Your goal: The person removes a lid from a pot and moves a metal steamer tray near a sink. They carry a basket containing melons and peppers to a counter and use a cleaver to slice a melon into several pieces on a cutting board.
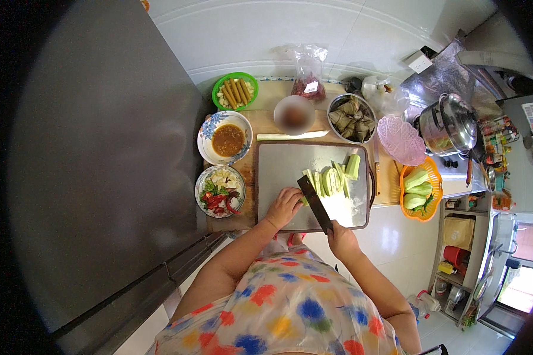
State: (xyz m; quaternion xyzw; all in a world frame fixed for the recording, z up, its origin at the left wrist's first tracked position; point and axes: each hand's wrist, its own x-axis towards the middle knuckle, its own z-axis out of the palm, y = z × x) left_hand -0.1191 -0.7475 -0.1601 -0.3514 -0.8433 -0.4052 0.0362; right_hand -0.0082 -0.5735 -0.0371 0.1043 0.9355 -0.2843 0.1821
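Observation:
My right hand (pixel 343 243) grips the handle of a dark-bladed kitchen cleaver (pixel 315 202), its blade slanting up and left over a metal-faced cutting board (pixel 275 164). Curled on the board left of the blade, my left hand (pixel 285 206) holds down a small pale green vegetable piece (pixel 304 202), mostly hidden by fingers and blade. Beyond the cleaver lie cut strips of what looks like green eggplant (pixel 331 181). A thicker chunk (pixel 352 167) rests near the board's far right corner.
Left stand a bowl of brown sauce (pixel 228 140) and a plate of chopped peppers and garlic (pixel 220 191). Behind the board lies a pale stalk (pixel 288 136). A sheathed or bare knife (pixel 378 177), an orange basket (pixel 434 195) of green eggplants and a steel pot (pixel 444 124) are right.

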